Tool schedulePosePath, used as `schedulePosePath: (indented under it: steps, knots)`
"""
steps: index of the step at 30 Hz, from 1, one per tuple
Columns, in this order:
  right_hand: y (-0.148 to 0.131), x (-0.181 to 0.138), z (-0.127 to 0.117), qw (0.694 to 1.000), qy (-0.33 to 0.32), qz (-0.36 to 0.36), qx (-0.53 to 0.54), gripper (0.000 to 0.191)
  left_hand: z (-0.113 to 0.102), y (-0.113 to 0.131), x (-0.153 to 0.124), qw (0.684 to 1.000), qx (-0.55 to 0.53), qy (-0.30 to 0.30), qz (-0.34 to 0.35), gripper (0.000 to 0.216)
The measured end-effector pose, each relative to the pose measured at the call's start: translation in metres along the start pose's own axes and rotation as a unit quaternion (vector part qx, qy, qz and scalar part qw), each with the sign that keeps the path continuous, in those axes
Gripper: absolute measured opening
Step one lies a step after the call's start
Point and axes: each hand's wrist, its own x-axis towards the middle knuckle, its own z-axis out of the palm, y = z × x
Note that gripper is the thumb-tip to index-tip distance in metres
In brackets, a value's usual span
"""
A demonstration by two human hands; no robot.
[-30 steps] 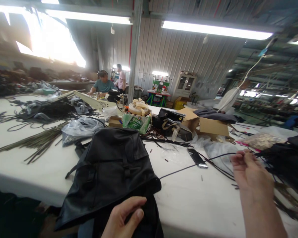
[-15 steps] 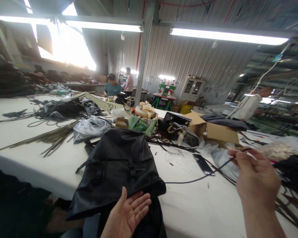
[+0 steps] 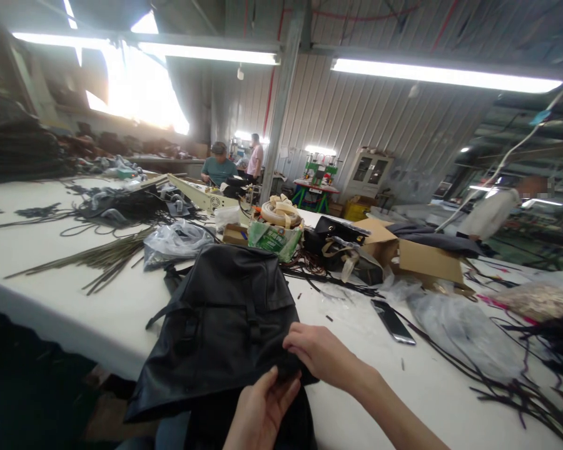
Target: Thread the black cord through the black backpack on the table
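Head view: both hands pinch the near edge of the black backpack (image 3: 225, 319) — right hand (image 3: 321, 356) from above, left hand (image 3: 263, 409) from below. The bag, matte and creased, lies flat on the white table (image 3: 51, 281), stretching away beyond the grip.

Black leather-like backpack (image 3: 225, 319) lies flat on the white desk (image 3: 65, 294), front up, flap closed, two straps running down its face. Its near end hangs over the desk edge, crumpled. Surface matte, lightly creased.
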Motion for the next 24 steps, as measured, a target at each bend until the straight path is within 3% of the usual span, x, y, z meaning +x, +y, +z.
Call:
schedulePosePath:
  steps: [11,19,24]
  knots:
    - [-0.003,-0.010,0.006,0.997,-0.042,0.011,-0.062,0.028,0.000,-0.004,-0.005,0.999,0.032,-0.027,0.025,0.026]
    - [-0.010,-0.008,0.008,0.997,-0.050,-0.005,-0.064,0.029,-0.017,-0.015,0.012,0.996,0.022,-0.067,0.056,0.022]
    - [-0.010,-0.009,0.010,0.998,-0.054,-0.016,-0.032,0.040,-0.023,-0.016,0.013,0.988,0.072,-0.110,0.086,0.039]
